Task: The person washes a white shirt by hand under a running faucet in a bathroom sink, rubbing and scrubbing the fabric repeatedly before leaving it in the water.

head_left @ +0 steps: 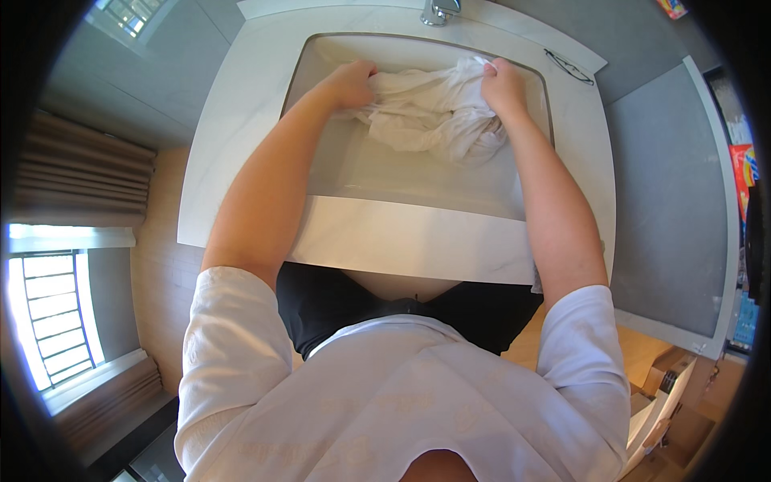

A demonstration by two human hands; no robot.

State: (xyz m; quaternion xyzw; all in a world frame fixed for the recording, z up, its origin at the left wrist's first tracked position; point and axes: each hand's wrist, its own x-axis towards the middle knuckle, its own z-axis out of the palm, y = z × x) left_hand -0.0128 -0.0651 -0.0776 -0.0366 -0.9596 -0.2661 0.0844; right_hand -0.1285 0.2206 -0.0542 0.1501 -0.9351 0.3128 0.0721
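The white cloth (434, 108) lies bunched in the sink (418, 181), toward its far wall below the tap (438, 11). Its long axis runs side to side, strung between the two hands. The left hand (351, 83) has its fingers clamped on the cloth's left end, and the right hand (503, 85) grips the right end; neither is nearer.
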